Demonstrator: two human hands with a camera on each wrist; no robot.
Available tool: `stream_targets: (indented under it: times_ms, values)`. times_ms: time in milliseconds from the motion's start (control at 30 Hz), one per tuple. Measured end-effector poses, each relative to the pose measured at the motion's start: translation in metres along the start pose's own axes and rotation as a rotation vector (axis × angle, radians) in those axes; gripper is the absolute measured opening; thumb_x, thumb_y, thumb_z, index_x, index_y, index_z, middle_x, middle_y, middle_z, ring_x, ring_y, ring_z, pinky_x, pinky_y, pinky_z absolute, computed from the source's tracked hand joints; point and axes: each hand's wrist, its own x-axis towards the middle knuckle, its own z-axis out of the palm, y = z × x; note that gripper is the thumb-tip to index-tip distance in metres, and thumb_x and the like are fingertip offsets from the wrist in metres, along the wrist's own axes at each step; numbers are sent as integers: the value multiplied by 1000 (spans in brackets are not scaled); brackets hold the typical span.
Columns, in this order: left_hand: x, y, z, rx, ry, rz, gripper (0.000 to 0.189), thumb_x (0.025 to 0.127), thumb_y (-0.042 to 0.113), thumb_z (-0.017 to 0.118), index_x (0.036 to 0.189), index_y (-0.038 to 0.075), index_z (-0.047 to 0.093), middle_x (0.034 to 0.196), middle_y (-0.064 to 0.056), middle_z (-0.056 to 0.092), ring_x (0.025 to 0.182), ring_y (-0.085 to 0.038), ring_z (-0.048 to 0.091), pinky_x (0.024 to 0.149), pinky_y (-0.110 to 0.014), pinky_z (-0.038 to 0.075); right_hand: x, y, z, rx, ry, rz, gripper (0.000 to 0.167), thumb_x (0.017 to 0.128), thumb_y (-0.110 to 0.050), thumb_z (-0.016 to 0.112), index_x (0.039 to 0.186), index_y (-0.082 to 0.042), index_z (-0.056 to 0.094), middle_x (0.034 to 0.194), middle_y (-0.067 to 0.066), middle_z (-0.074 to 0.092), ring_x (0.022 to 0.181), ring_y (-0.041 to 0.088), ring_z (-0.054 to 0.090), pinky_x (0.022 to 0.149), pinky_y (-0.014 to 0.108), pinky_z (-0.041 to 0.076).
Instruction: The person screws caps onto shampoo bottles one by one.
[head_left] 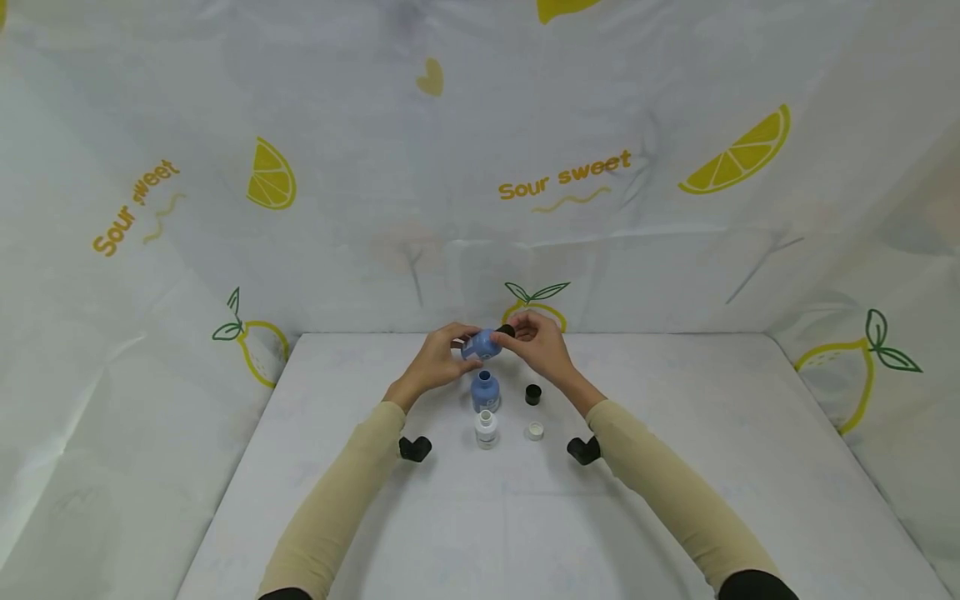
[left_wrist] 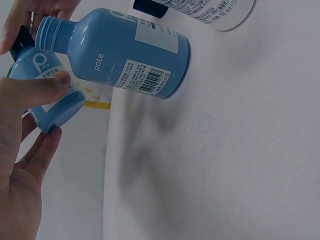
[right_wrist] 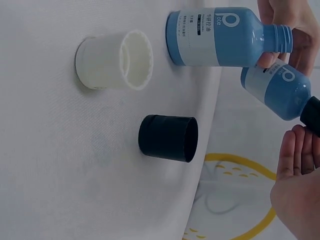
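My left hand (head_left: 435,360) grips a blue bottle (head_left: 480,346) by its body, tilted above the far part of the table. At that bottle's neck is a black cap (head_left: 507,331), which my right hand (head_left: 543,346) pinches between thumb and fingers. Just in front stands a second blue bottle (head_left: 485,393), upright, its threaded neck bare. Nearer me is a white bottle (head_left: 486,430), also uncapped. To the right of these lie a loose black cap (right_wrist: 168,138) and a white cap (right_wrist: 114,61). The right thumb is outside the right wrist view.
A white-covered table (head_left: 510,533) lies under everything. Behind it hangs a white sheet (head_left: 360,267) printed with lemons and lettering. Black wrist devices (head_left: 416,449) jut inward from both sleeves, low beside the row of bottles.
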Motion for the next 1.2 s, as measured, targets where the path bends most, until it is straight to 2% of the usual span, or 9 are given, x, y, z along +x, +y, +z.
stream_targets:
  times_ms: [367,667,767,867,1000,1100,1200]
  values:
    - [-2,2,1,-1,-1,12,55,90,6,88,140,-1,67,135,-20,71,123,-33,71,108,-44,65,-3,0,1,-6,13,9,37,92,-26,89,113,-3,69,111,15,72,94,18,69,81,12,57]
    - [-2,2,0,-2,2,11,54,90,7,89,140,0,68,134,-19,72,122,-33,71,108,-43,65,-3,-1,1,9,9,20,41,91,-26,91,116,-1,69,113,16,73,96,19,70,80,11,57]
    - [-1,1,0,-2,3,14,54,90,7,89,139,0,68,134,-18,72,121,-33,71,108,-43,65,-3,-1,1,21,-4,23,44,91,-26,90,121,-1,68,119,17,73,102,22,71,87,14,60]
    - [-1,0,-1,-3,4,16,54,89,7,89,139,0,68,134,-18,72,121,-33,72,108,-43,65,-3,-1,-2,71,-44,19,48,94,-22,87,131,0,68,131,19,72,117,29,72,101,24,63]
    - [-1,-1,-1,-3,1,15,54,89,7,89,139,0,68,135,-18,72,121,-33,72,108,-43,65,-3,0,-6,175,-136,-23,49,97,-9,81,142,3,64,147,26,64,136,38,65,121,36,56]
    - [-1,-2,-1,0,-1,20,55,89,8,89,139,0,68,135,-18,72,121,-33,72,109,-44,65,-1,3,-8,237,-190,-80,49,97,3,77,144,4,63,150,33,59,138,43,63,124,33,52]
    - [-1,-2,-2,3,0,26,55,89,7,89,139,-1,68,135,-19,72,120,-34,72,108,-44,65,0,4,-9,269,-218,-123,47,97,10,73,143,6,65,150,36,58,136,46,63,121,27,53]
